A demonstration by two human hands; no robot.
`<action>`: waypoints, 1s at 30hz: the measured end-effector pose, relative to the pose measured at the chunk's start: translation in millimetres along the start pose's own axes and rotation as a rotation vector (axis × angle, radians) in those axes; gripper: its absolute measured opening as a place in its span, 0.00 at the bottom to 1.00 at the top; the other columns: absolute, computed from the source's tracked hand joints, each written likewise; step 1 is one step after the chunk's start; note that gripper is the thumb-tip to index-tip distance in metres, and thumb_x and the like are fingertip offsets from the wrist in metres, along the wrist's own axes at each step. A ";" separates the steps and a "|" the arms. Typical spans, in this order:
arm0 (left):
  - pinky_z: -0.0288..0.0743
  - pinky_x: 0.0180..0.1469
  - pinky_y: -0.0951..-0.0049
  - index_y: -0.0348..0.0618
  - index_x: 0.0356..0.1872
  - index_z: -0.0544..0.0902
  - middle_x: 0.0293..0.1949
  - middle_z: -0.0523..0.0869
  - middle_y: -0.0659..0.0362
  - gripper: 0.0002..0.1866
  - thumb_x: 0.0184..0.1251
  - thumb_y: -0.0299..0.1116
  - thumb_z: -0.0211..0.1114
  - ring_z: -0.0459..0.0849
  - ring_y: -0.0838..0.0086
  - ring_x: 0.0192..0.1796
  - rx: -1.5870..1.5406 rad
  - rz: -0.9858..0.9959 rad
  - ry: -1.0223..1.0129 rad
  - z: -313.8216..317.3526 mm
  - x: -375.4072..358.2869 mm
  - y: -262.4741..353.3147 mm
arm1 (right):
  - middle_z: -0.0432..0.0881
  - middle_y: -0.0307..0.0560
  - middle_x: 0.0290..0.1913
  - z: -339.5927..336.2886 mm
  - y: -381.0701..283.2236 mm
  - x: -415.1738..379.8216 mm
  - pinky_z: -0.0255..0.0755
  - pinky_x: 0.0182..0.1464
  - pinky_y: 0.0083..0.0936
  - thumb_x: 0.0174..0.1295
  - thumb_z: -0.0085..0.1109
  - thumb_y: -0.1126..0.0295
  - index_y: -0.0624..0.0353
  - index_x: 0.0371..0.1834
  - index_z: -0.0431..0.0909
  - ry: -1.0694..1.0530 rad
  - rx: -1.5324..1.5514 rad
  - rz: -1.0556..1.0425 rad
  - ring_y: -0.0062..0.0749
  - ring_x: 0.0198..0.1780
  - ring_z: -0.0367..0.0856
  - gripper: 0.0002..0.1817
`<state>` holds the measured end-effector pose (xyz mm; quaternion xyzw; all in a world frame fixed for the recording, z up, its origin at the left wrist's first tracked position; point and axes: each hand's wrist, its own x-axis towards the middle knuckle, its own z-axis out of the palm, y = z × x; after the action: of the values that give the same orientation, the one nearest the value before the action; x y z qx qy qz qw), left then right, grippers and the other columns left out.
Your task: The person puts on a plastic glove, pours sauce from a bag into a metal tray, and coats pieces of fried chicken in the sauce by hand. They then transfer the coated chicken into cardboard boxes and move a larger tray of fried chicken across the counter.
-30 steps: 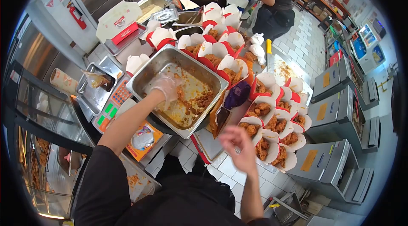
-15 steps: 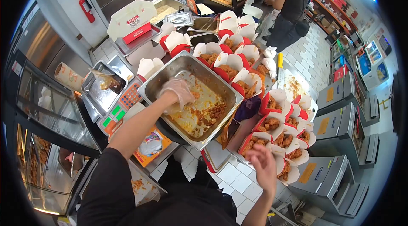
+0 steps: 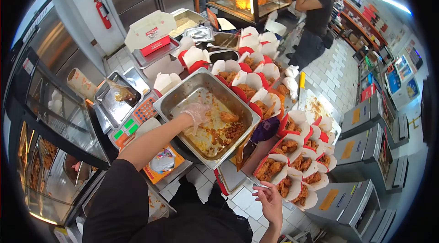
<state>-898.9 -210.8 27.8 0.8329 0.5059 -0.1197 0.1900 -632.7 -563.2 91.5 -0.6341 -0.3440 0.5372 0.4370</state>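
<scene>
- Left hand (image 3: pixel 196 114): clear-gloved and reaching down into the steel pan (image 3: pixel 219 91) at the centre of the frame; fingers bent toward the pan floor. Whether they grip anything cannot be told (the glove and wrist hide the fingertips).
- Piece of fried chicken (image 3: pixel 228 117): inside the pan, just right of the glove; brown crumbs and oily residue lie below it.
- Right hand (image 3: pixel 270 202): bare and holding nothing, fingers loosely spread and slightly curled, lower right of centre, near the front cartons.
- Red-and-white cartons (image 3: pixel 312 199): in rows right of centre, flaps raised, fried chicken visible inside; a further group stands above the pan's right edge.
- Purple packet (image 3: pixel 266 129): between the two groups of cartons.
- Digital scale (image 3: pixel 145 109): left of the pan, orange keypad and lit green displays.
- Yellow-handled knife (image 3: pixel 302 80): upper right of centre.
- Co-worker (image 3: pixel 315 19): upper right, in dark clothing, arms raised toward the head.
</scene>
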 end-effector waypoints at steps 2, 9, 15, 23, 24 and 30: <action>0.76 0.58 0.54 0.61 0.65 0.72 0.62 0.71 0.39 0.40 0.45 0.49 0.76 0.74 0.44 0.63 -0.050 -0.016 0.023 -15.9 -12.3 6.7 | 0.84 0.53 0.50 2.7 -4.9 8.6 0.78 0.46 0.25 0.73 0.54 0.69 0.63 0.62 0.66 -0.028 -0.012 -0.001 0.32 0.45 0.84 0.19; 0.66 0.66 0.38 0.68 0.73 0.63 0.72 0.55 0.37 0.44 0.52 0.55 0.72 0.66 0.34 0.67 -0.054 -0.040 -0.001 -26.6 -35.0 76.8 | 0.84 0.52 0.51 24.7 -13.3 31.9 0.77 0.46 0.24 0.72 0.55 0.67 0.63 0.62 0.67 -0.047 -0.056 0.023 0.30 0.46 0.84 0.19; 0.71 0.60 0.40 0.60 0.59 0.79 0.68 0.62 0.50 0.28 0.54 0.48 0.69 0.65 0.42 0.66 -0.178 -0.196 0.016 -18.2 -0.3 107.6 | 0.83 0.50 0.52 37.7 -9.7 35.7 0.76 0.47 0.24 0.73 0.53 0.69 0.62 0.62 0.66 -0.170 -0.074 0.044 0.30 0.48 0.84 0.18; 0.75 0.59 0.53 0.46 0.58 0.77 0.57 0.74 0.46 0.26 0.56 0.38 0.68 0.75 0.42 0.56 0.033 0.136 0.189 12.4 27.0 14.8 | 0.84 0.49 0.52 21.6 1.0 36.1 0.77 0.47 0.23 0.72 0.55 0.68 0.62 0.62 0.67 -0.129 -0.031 0.073 0.28 0.47 0.83 0.19; 0.74 0.60 0.53 0.44 0.59 0.75 0.58 0.74 0.45 0.30 0.54 0.39 0.70 0.76 0.42 0.56 0.037 0.169 0.148 5.4 25.0 13.1 | 0.84 0.49 0.51 20.8 -0.5 38.5 0.76 0.47 0.23 0.72 0.55 0.68 0.62 0.62 0.67 -0.134 -0.037 0.080 0.28 0.47 0.83 0.19; 0.68 0.68 0.55 0.62 0.73 0.62 0.70 0.63 0.45 0.50 0.44 0.45 0.77 0.69 0.45 0.68 0.012 0.200 -0.162 -51.7 4.3 4.4 | 0.84 0.50 0.51 24.1 -16.9 38.8 0.75 0.48 0.22 0.72 0.56 0.69 0.64 0.61 0.67 -0.172 -0.048 0.021 0.27 0.46 0.83 0.19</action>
<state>-892.7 -186.6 73.4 0.8678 0.4027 -0.1700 0.2364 -648.6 -517.2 91.4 -0.5997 -0.3865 0.5856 0.3849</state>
